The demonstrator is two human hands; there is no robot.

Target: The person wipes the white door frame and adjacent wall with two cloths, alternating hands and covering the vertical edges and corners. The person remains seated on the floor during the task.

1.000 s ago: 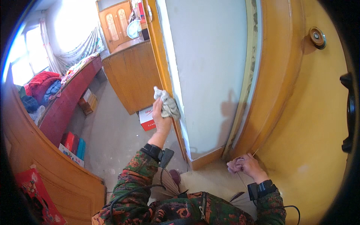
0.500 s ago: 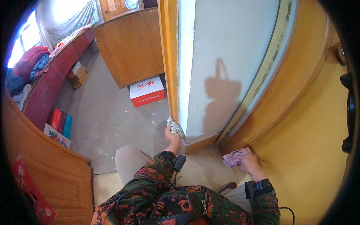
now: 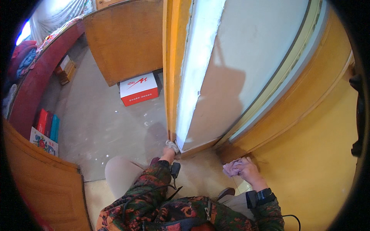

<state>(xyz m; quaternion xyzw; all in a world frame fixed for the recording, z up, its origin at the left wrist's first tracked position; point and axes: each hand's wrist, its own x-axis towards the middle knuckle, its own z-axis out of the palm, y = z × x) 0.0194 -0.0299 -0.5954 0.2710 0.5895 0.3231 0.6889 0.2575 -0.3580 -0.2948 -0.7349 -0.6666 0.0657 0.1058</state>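
Observation:
My left hand (image 3: 167,154) presses a pale grey-white cloth (image 3: 172,146) against the foot of the orange wooden door frame (image 3: 172,96), close to the floor. Its fingers are partly hidden by the cloth and the wrist. On the other side of the wall corner, my right hand (image 3: 248,171) grips a crumpled pinkish-purple cloth (image 3: 235,167). That hand is beside the lower part of the yellow door panel (image 3: 304,165). Between the two hands runs a low brown skirting (image 3: 202,148) under the pale wall (image 3: 231,82), on which a shadow falls.
A white and red box (image 3: 138,89) sits on the grey floor (image 3: 100,131) below a brown wooden cabinet (image 3: 127,42). Flat coloured boxes (image 3: 48,124) lean by the red bed side (image 3: 50,57). A brown door (image 3: 46,181) stands open at the left.
My left hand has slid down the door frame with the cloth, to near its bottom. The view has shifted and leaned in. My right hand still holds the purple cloth, slightly lower.

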